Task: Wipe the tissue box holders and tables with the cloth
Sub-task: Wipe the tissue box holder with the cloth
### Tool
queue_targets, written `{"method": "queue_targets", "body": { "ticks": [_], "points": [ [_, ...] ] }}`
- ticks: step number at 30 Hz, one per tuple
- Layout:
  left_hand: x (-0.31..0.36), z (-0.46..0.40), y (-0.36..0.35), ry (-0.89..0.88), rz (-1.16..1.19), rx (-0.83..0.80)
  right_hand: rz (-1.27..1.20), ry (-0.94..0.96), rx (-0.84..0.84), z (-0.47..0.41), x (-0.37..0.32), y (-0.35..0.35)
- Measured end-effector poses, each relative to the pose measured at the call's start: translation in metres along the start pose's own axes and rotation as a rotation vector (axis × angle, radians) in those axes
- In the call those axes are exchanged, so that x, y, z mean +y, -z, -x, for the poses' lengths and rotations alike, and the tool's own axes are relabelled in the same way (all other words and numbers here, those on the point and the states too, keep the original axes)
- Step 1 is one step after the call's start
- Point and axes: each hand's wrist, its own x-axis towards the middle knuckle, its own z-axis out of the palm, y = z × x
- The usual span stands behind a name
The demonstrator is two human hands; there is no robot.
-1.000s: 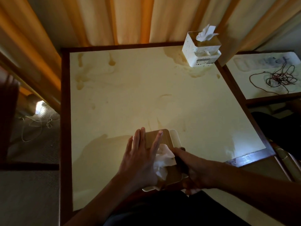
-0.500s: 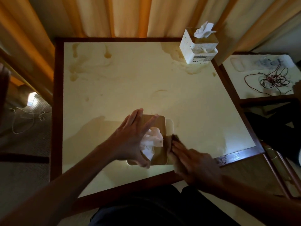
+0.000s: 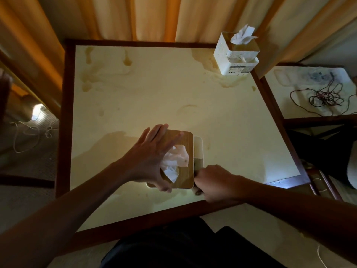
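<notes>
Fingers [image 3: 154, 136] of the left hand [image 3: 146, 161] lie straight, steadying the light, tippable wood-lidded holder [image 3: 185, 140]; right hand [image 3: 210, 182] bunches a dark cloth [image 3: 197, 168] beside it.

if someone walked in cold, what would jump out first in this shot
Near the front edge of the cream table, the left hand lies spread over a wood-lidded tissue box holder, while the right hand works at the holder's right side, apparently with a dark cloth. A second white tissue box holder stands at the far right corner, and brownish stains mark the far part of the top.
</notes>
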Motion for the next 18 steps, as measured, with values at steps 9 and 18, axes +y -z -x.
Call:
{"method": "queue_targets", "body": {
  "ticks": [9, 18],
  "points": [
    [-0.002, -0.003, -0.002, -0.029, 0.067, -0.019, 0.175, 0.042, 0.013, -0.005, 0.011, 0.011],
    [-0.002, -0.007, -0.003, -0.016, 0.091, -0.036, -0.309, 0.078, -0.254, -0.006, 0.018, 0.020]
  ]
}}
